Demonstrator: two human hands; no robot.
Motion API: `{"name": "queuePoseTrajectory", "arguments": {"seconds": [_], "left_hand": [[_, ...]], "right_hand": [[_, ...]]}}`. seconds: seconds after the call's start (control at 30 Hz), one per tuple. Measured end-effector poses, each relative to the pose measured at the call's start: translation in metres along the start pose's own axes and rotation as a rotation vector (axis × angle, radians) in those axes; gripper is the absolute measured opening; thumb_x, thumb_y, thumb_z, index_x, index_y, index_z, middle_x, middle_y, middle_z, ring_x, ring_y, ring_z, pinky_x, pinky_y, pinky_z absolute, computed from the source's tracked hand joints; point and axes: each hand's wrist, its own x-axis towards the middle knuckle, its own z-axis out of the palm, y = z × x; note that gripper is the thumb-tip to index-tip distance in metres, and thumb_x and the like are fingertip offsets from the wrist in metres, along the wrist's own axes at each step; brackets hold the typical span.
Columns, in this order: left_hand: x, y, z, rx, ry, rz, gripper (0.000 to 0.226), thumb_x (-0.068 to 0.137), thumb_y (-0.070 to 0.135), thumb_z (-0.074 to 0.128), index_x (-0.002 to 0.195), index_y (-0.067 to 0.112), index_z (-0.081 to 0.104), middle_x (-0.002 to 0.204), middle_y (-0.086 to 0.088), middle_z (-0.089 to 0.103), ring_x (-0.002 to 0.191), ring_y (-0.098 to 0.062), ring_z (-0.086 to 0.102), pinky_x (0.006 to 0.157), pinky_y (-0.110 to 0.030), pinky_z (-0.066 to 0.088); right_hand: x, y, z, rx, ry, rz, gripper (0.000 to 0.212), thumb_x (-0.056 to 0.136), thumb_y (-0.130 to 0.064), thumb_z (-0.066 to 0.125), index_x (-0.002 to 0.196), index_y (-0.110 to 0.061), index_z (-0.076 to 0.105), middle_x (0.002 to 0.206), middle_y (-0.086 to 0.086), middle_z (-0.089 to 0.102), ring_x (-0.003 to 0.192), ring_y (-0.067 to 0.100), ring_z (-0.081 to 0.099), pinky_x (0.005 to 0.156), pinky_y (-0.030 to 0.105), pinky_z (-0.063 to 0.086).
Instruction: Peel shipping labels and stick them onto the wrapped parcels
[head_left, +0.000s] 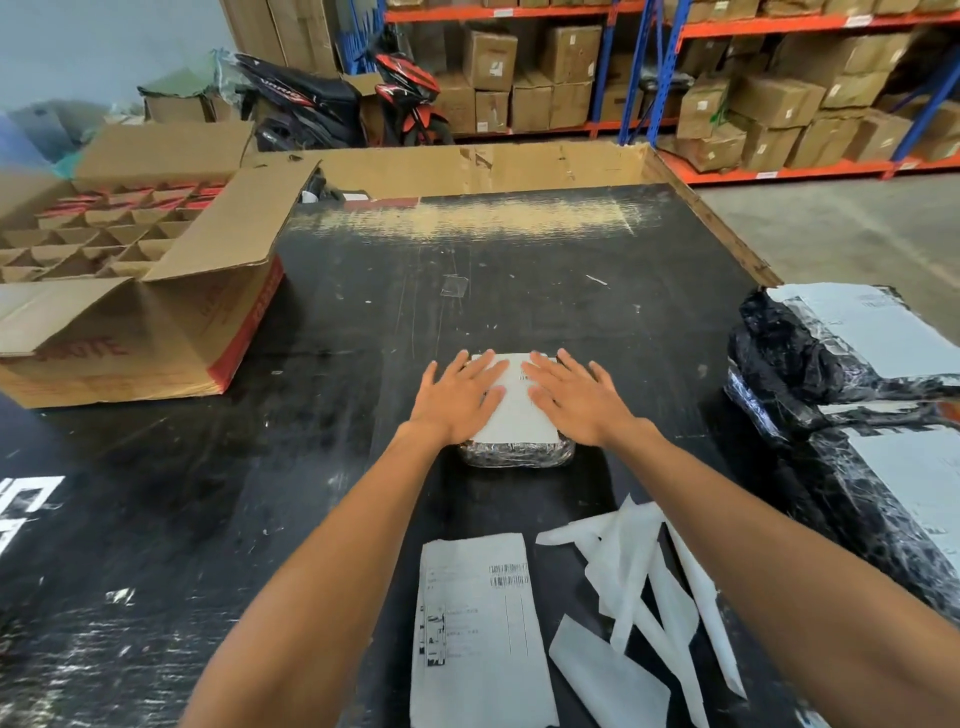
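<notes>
A small wrapped parcel (517, 453) sits on the black worktop (363, 338), and everything else is placed around it here. A white shipping label (517, 405) lies flat on the parcel's top face, covering most of it; only the shiny dark wrap along the near edge shows below the label.

Both hands rest palm-down on the label. The left hand (460, 397) lies over the label's left side, fingers spread and flat, gripping nothing. The right hand (574, 397) lies over the right side in the same way, fingers splayed and flat. The fingertips of the two hands come close together over the label's far half without touching, and bare label shows between the palms.

Nearer to the person than the parcel, a printed label sheet (478, 629) with a barcode lies on the worktop. Just right of that sheet is a loose heap of white backing strips (639, 587), overlapping one another at angles.

To the right of the parcel, at the worktop's edge, stand larger parcels in black wrap (789, 358), stacked, each with a white label on top.

To the left of the parcel, well apart, an open cardboard carton (156, 291) with cardboard dividers sits on the worktop, its flaps folded outward. Beyond the parcel, past the worktop's far edge, shelving (779, 78) holds brown boxes, and a motorbike (311, 98) is parked beside it.
</notes>
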Motion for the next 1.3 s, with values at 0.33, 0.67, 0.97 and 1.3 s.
{"name": "queuePoseTrajectory", "arguments": {"seconds": [0.33, 0.67, 0.97, 1.3], "left_hand": [[0.006, 0.009, 0.026, -0.919, 0.171, -0.261, 0.058, 0.105, 0.035, 0.044, 0.158, 0.028, 0.023, 0.167, 0.013, 0.003, 0.146, -0.009, 0.025, 0.113, -0.025, 0.029], [-0.013, 0.056, 0.041, -0.937, 0.235, -0.386, 0.049, 0.106, 0.038, 0.033, 0.154, 0.039, 0.026, 0.164, 0.015, 0.015, 0.135, 0.007, 0.031, 0.124, -0.037, -0.012], [-0.023, 0.078, 0.036, -0.919, 0.054, -0.394, 0.05, 0.106, 0.038, 0.018, 0.156, 0.043, 0.013, 0.162, 0.011, 0.029, 0.153, -0.008, 0.008, 0.121, -0.041, -0.019], [-0.062, 0.138, 0.05, -0.266, -0.289, -0.411, 0.063, 0.102, 0.057, 0.011, 0.16, 0.032, 0.002, 0.167, 0.001, -0.015, 0.152, -0.031, -0.017, 0.12, -0.059, -0.009]], "right_hand": [[0.017, -0.022, 0.016, 0.515, 0.172, 0.414, 0.074, 0.101, -0.051, 0.041, 0.159, -0.014, 0.013, 0.166, 0.01, 0.015, 0.144, 0.04, 0.033, 0.113, 0.051, 0.033], [0.006, 0.022, -0.014, 1.219, -0.074, 0.591, 0.074, 0.078, -0.059, 0.076, 0.126, -0.005, 0.062, 0.117, 0.004, 0.073, 0.098, 0.022, 0.07, 0.086, 0.035, 0.055], [-0.028, 0.031, -0.016, 1.029, 0.143, 0.524, 0.071, 0.06, -0.08, 0.065, 0.103, -0.023, 0.061, 0.109, 0.002, 0.07, 0.098, 0.024, 0.069, 0.089, 0.045, 0.058], [-0.114, 0.075, -0.1, 1.158, 0.221, 0.444, 0.113, 0.067, -0.082, 0.065, 0.154, -0.019, 0.032, 0.154, 0.001, 0.042, 0.14, 0.031, 0.043, 0.111, 0.052, 0.04]]}}
